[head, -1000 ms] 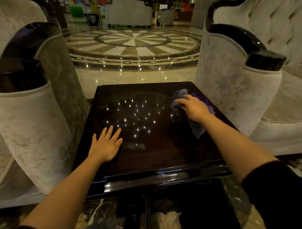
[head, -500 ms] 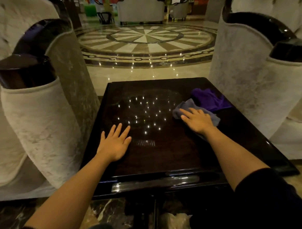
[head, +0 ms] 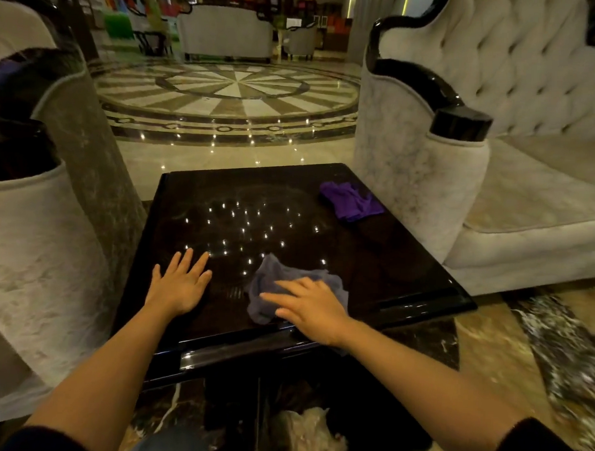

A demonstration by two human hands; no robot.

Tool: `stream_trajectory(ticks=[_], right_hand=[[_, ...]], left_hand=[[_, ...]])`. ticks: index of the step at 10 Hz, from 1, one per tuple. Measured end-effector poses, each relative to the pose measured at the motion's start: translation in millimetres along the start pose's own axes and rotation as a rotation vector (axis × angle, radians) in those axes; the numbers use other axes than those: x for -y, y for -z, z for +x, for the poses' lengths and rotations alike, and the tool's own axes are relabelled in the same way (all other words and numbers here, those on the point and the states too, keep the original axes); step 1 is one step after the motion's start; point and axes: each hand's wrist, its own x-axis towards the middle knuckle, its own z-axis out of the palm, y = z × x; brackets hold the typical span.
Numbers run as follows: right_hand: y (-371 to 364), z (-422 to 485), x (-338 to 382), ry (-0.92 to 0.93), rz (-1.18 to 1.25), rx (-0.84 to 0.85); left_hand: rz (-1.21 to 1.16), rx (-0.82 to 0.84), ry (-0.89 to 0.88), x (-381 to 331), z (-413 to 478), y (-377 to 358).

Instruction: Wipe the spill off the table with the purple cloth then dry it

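A dark glossy square table (head: 406, 269) reflects many ceiling lights. My right hand (head: 311, 310) presses flat on a crumpled grey-blue cloth (head: 268, 285) near the table's front edge. A purple cloth (head: 352, 201) lies bunched at the far right corner, untouched. My left hand (head: 179, 283) rests flat on the table's front left, fingers spread, holding nothing. Faint smear rings show on the far half of the top.
A pale upholstered armchair (head: 425, 182) with black trim stands close on the right, and another armrest (head: 43, 233) crowds the left. Polished marble floor (head: 233, 98) lies beyond. A dark bin with crumpled paper (head: 302, 431) sits under the table's front.
My right hand has dragged the grey-blue cloth from the far right, beside the purple cloth, toward the front middle of the table. The purple cloth stayed put. My left hand has kept its place.
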Motion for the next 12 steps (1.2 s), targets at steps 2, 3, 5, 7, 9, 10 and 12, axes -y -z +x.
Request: stream_trajectory(ticks=[2, 3, 5, 7, 9, 10, 12], right_hand=[[10.8, -19.8, 12.3, 0.080, -0.003, -0.039], [39.7, -19.4, -4.5, 0.005, 0.104, -0.154], [89.6, -8.4, -68.6, -0.451, 0.142, -0.452], [76.6, 3.2, -121.3, -0.803, 0.050, -0.279], [47.1, 5.5, -127.5, -0.874, 0.041, 0.035], [54.6, 5.6, -124.9, -0.883, 0.049, 0.100], [45.7, 11.8, -93.1, -0.853, 0.096, 0.014]], left_hand=[[-0.011, 0.002, 0.000, -0.4, -0.5, 2.6], [0.019, 0.011, -0.004, -1.7, -1.2, 3.4], [0.016, 0.008, -0.003, -4.2, -4.4, 5.8], [0.013, -0.002, -0.005, -0.9, -0.1, 2.7], [0.006, 0.008, -0.017, 1.6, 2.2, -0.8], [0.007, 0.017, -0.027, 0.3, 1.9, 1.7], [-0.052, 0.017, -0.046, 0.3, 2.5, 3.5]])
